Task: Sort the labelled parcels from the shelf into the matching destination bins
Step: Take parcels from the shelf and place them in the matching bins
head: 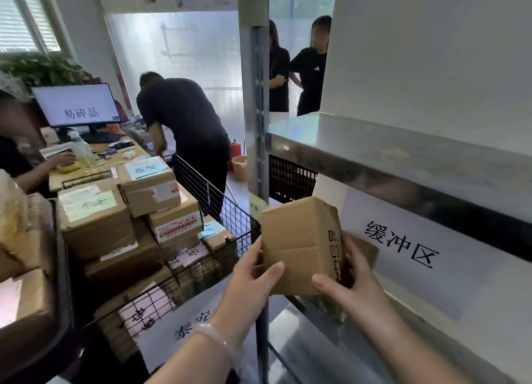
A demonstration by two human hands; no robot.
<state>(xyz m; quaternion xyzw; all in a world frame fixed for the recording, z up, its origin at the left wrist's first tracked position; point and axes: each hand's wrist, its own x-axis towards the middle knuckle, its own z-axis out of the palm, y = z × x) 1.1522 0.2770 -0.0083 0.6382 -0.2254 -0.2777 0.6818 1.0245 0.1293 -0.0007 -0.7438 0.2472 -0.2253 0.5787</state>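
A: So, where is the parcel (299, 239)?
B: At the shelf's (403, 153) left end, near us, both hands clamped on its sides: left hand (253, 271), right hand (352, 280).
A: And now?
B: No label faces us; I'd turn it, read it, then match the sign (193, 323) on the bin (227, 225) before letting go.

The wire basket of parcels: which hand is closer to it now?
Left. The left hand grips the small box at its left edge, just beside the wire basket rim. The right hand holds the box's other side, farther away, by the shelf.
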